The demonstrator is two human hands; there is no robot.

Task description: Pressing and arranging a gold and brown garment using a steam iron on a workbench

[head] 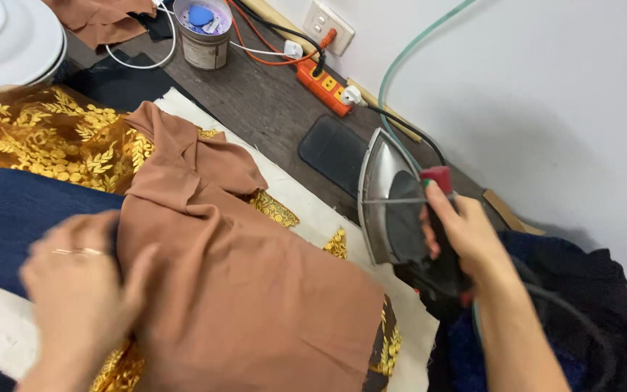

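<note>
A brown fabric piece (241, 283) lies spread over gold-embroidered lace cloth (59, 141) on a white padded ironing surface (306, 207). My left hand (81, 290) presses flat on the brown fabric's left edge, fingers apart, slightly blurred. My right hand (459, 232) grips the black handle of a steam iron (390, 199), which is tipped up with its grey soleplate facing left, just off the right edge of the padding. A red knob sits at the iron's top by my fingertips.
A black rest mat (332, 152) lies behind the iron. An orange power strip (324, 86) with cords, a tin can (203, 30) and a white round lid (9, 40) sit at the back. Dark blue cloth (9, 210) lies left, dark garments (589, 290) right. A green hose (400, 65) runs along the wall.
</note>
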